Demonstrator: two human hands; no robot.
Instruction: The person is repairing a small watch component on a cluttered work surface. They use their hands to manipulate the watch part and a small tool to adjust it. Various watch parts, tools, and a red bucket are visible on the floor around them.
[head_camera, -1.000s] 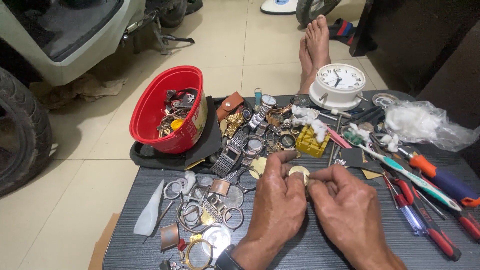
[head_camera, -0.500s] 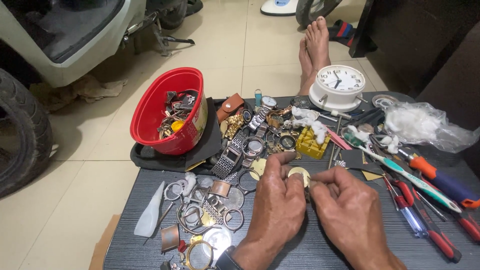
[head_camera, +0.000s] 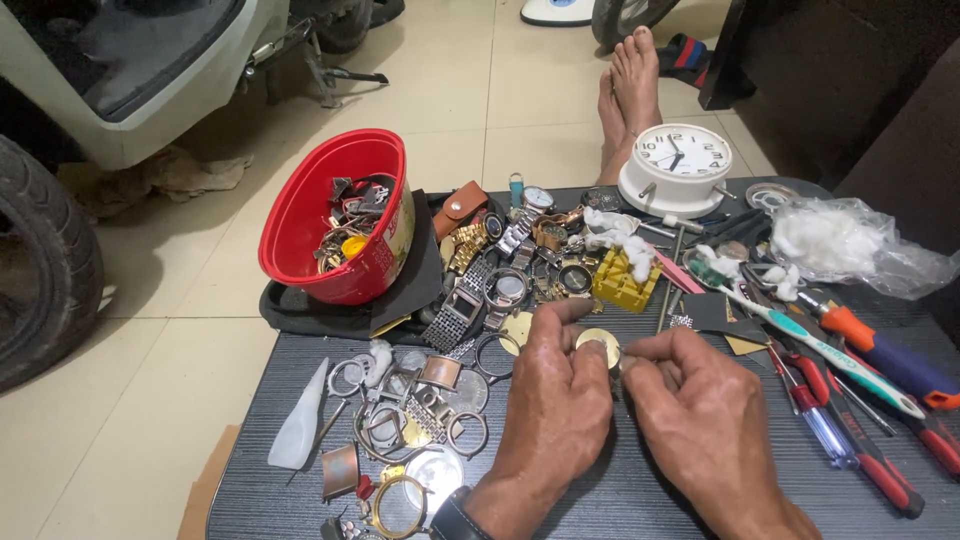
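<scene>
Dark table (head_camera: 660, 500) carries both hands; the left hand (head_camera: 555, 400) pinches a round gold watch case (head_camera: 597, 345) between thumb and fingers, just above the tabletop; the right hand (head_camera: 700, 410) closes its fingertips at the case's edge; farther off sit a yellow block (head_camera: 620, 285), red bowl (head_camera: 335, 215) and white clock (head_camera: 678, 165).

Both arms are bare, with no sleeves. The left hand (head_camera: 555, 400) has a dark band on its wrist, like a watch strap (head_camera: 457, 518). The right hand (head_camera: 700, 415) wears nothing, no ring and no glove. Both feet (head_camera: 628, 85) are bare too, without shoes or socks.
</scene>
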